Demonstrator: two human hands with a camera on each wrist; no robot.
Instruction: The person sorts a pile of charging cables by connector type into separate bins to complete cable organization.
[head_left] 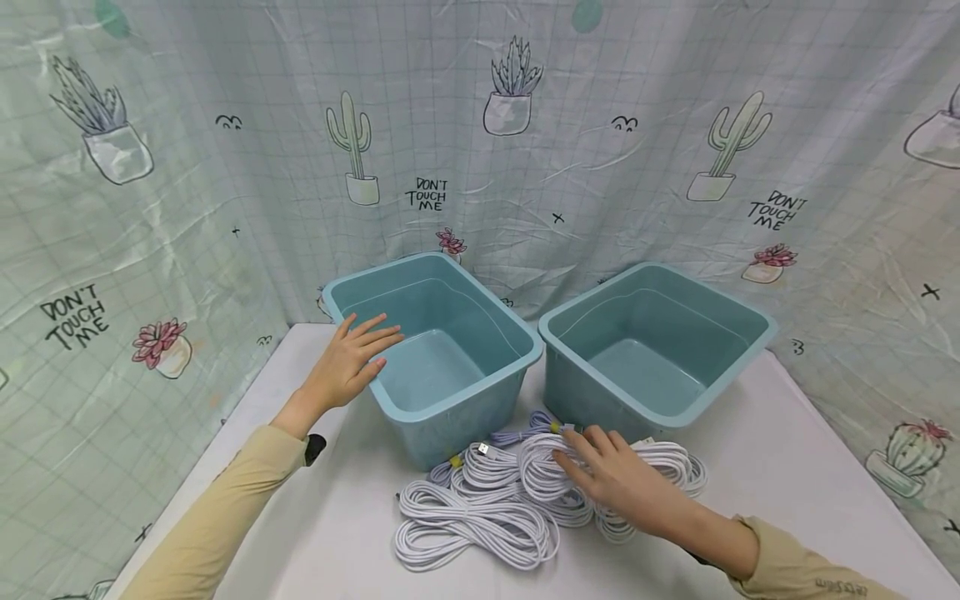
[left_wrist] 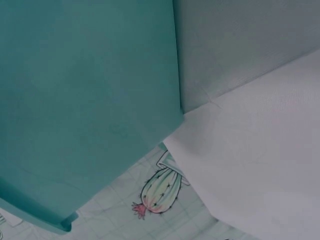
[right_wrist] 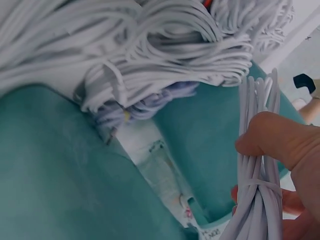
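My left hand (head_left: 352, 365) rests on the near-left rim of the left blue-green bin (head_left: 457, 407), its fingers spread over the inside. The left wrist view shows only that bin's outer wall (left_wrist: 90, 100) beside the white table. Over the pile of cables, my right hand (head_left: 633, 485) pinches a coiled white cable (right_wrist: 260, 192) between thumb and fingers. That coil is bound around its middle. Beneath and around it lie several more white cable coils (head_left: 472, 527), one with its USB plug (head_left: 483, 448) showing. Bundles of thin lavender cable (head_left: 517, 435) with yellow ties sit against the bins.
A second blue-green bin (head_left: 678, 415) stands to the right, its near-left corner close to the first. Both bins show bare floors. The table (head_left: 330, 508) is covered in white, and a cactus-print curtain (head_left: 465, 125) hangs behind and along both sides.
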